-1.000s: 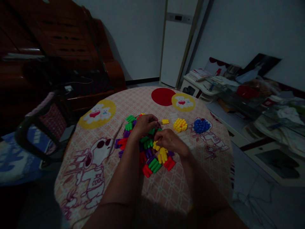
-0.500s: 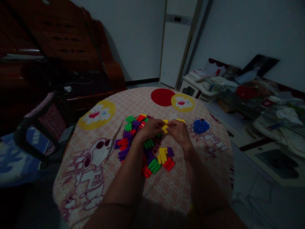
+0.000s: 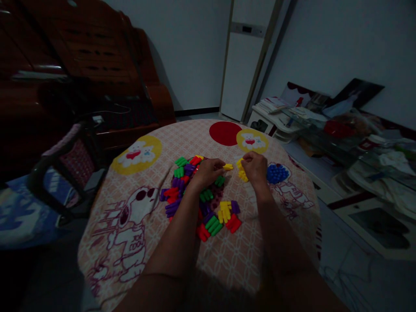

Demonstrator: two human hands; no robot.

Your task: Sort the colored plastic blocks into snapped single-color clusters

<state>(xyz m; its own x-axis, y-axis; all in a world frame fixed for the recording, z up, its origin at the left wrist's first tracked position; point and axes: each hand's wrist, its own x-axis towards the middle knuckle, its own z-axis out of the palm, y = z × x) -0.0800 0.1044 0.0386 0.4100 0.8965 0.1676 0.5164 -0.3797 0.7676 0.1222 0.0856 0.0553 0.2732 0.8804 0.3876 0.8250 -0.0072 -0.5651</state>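
My left hand (image 3: 208, 172) reaches over a heap of colourful plastic building blocks (image 3: 175, 183), made of finger-like bars in green, red, purple and yellow. Its closed fingertips are at one end of a yellow building block (image 3: 229, 167). To the right, my right hand (image 3: 255, 167) is closed, thumb and fingers pinched at a small pile of yellow pieces (image 3: 242, 174); what lies between the fingertips is partly hidden, but yellow shows there. Beside that hand is a pile of small blue pieces (image 3: 277, 173). Closer to me lies a yellow block (image 3: 224, 212) among red, green and purple ones.
A patterned cloth (image 3: 224, 264) covers the round table. At left stand a chair (image 3: 65, 169) and a wooden bench (image 3: 159, 102). A tall white cabinet unit (image 3: 242, 73) stands behind. A cluttered low cabinet (image 3: 312, 151) runs along the right.
My hands have parted from the yellow piece they shared. The right hand has moved right to the yellow pile, while the left stays by the heap. The view has shifted slightly.
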